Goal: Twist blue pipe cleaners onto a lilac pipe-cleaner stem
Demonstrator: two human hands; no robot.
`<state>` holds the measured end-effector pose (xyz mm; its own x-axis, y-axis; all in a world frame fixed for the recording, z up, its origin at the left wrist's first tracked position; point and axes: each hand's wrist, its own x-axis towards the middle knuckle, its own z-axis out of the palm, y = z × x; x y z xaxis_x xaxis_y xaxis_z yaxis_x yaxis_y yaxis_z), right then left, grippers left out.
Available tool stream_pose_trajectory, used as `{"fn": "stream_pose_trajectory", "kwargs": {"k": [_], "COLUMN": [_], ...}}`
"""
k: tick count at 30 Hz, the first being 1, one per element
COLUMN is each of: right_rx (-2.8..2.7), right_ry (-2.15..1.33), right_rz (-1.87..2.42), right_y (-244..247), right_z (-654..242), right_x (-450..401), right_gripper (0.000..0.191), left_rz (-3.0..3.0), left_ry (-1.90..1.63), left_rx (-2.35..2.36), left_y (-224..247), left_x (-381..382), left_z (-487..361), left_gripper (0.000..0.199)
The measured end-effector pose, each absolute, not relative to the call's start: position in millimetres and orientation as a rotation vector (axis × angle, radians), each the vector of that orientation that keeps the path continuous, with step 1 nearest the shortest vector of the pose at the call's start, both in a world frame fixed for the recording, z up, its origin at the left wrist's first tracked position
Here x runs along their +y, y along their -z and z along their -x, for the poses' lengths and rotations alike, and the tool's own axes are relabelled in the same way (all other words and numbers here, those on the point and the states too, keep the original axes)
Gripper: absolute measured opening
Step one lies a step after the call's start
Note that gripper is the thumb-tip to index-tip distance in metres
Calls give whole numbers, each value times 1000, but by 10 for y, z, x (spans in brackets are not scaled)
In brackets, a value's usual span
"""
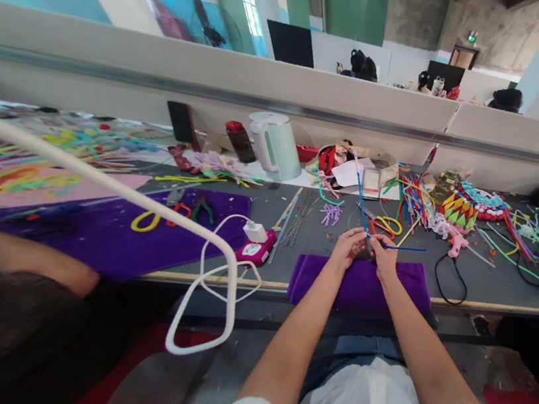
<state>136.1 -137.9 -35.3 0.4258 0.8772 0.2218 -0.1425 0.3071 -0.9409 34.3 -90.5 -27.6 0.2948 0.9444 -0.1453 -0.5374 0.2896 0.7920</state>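
Note:
Both hands are close together above a folded purple cloth (411, 285) at the table's front edge. My left hand (349, 245) has its fingers closed on a blue pipe cleaner (362, 205), one part of which rises up and away. My right hand (383, 253) pinches the same blue stem close by, and a straight blue length sticks out to the right from its fingers. Whether these are one stem or two joined is too small to tell. Just beyond the hands lie yellow-handled scissors (391, 224) and a red-handled tool (380, 228).
A white lamp arm (150, 195) crosses the left side. Behind stand a pale kettle (277, 146) and a red-capped bottle (240, 141). A pink power block (257, 248) with white cable lies left; a co-worker's arm (22, 251) is at far left. Pipe cleaners (413, 199) lie right.

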Motion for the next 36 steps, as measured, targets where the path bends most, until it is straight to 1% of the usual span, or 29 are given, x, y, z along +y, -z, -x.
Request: {"fn": "stream_pose_trajectory", "kwargs": {"k": [13,20,31,36], "right_rx": [-867,-864,-808,-846], "right_ry": [-825,-845,-870,-869], "right_rz": [968,983,1059,1062], "right_y": [356,348,429,416], "right_z": [-1356,-1346,-1356,-1361], "right_x": [-1400,-1383,-1318,-1326], "right_gripper": [23,27,30,29], "left_rz": [-705,-717,-811,-803], "left_ry": [-1121,-1181,-1219,-1156], "left_rx": [676,685,707,733], "left_y": [262,280,311,326], "left_x": [-913,-903,-910,-899], "left_z": [-353,-370,-402,-389], "left_gripper": [34,35,29,31]}}
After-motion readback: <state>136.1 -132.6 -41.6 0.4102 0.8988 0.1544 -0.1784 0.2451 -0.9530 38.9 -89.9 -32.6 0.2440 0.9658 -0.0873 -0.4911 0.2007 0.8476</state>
